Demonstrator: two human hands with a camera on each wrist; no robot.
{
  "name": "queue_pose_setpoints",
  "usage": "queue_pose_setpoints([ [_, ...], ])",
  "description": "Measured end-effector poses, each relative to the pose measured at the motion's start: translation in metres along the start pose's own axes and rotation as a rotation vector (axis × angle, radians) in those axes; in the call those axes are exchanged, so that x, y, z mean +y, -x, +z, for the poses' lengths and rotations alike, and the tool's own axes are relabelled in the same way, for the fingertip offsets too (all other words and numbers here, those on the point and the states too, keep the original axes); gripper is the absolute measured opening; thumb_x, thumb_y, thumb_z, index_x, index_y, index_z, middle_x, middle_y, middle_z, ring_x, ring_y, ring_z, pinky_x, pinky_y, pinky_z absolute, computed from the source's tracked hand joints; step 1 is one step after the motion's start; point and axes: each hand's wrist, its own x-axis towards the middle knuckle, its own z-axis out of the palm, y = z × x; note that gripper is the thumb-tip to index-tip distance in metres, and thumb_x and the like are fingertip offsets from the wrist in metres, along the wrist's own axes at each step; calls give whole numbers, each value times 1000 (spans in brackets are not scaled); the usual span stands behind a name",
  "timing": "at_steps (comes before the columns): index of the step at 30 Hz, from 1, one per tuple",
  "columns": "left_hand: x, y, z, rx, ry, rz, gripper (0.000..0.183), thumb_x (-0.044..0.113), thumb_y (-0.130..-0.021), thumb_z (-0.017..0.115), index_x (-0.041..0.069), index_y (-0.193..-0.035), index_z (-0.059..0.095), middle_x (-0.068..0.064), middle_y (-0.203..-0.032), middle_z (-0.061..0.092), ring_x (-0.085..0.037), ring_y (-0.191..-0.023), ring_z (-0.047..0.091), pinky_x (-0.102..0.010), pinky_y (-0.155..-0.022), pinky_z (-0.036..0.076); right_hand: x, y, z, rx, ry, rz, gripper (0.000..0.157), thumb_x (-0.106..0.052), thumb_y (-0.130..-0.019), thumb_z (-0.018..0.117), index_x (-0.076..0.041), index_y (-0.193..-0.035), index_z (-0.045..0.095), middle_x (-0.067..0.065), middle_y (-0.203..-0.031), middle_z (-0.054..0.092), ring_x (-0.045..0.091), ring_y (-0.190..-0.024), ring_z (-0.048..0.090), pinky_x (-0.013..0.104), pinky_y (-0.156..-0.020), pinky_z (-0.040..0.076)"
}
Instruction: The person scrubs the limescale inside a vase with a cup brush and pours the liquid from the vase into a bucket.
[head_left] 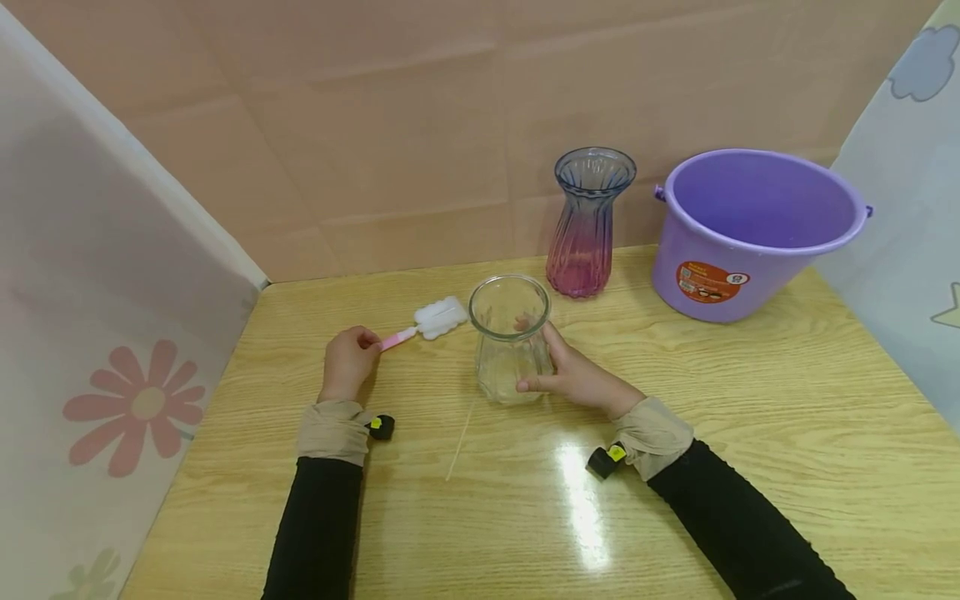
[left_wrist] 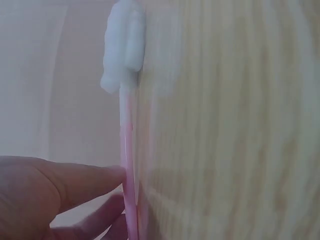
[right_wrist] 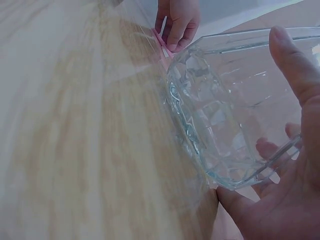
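My left hand (head_left: 349,363) pinches the pink handle of a sponge brush (head_left: 397,338) between thumb and fingers. The white sponge head (head_left: 441,317) lies on the table, pointing toward the vase. In the left wrist view the thumb presses on the handle (left_wrist: 128,165) from one side. A clear glass vase (head_left: 504,367) with a wide rim is upright near the middle of the table. Around its right side curls my right hand (head_left: 581,379), thumb in front and fingers behind. The right wrist view has the vase base (right_wrist: 192,135) close to the tabletop; I cannot tell whether they touch.
A second glass vase (head_left: 581,242), blue above and pink below, stands behind the clear one. At the back right is a purple bucket (head_left: 720,279) with an orange label. A thin pale line (head_left: 459,442) crosses the wooden table (head_left: 480,533). Curtain-like walls border the table.
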Motion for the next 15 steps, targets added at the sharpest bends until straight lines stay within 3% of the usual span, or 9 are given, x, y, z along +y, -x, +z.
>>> queue_pose_setpoints([
  [4, 2, 2, 1, 13, -6, 21, 18, 6, -97, 64, -8, -105, 70, -26, -103, 66, -37, -94, 59, -46, -80, 48, -1, 0, 0, -1, 3, 2, 103, -22, -86, 82, -11, -161, 11, 11, -166, 17, 31, -154, 6, 58, -122, 8],
  [10, 14, 8, -1, 32, 20, 10, 25, 13, -97, 63, -9, -108, 69, -34, -128, 52, -46, -125, 47, -55, -105, 41, 0, 1, 1, -1, 1, -1, 103, -23, -87, 81, -12, -161, 11, 11, -166, 18, 31, -154, 7, 57, -122, 9],
  [15, 29, 17, -2, 88, 89, 52, 31, 20, -95, 69, -7, -112, 69, -31, -136, 49, -46, -128, 46, -57, -108, 39, 1, 0, 1, -6, 1, -9, 103, -22, -87, 82, -12, -161, 11, 12, -164, 21, 31, -154, 8, 57, -122, 9],
])
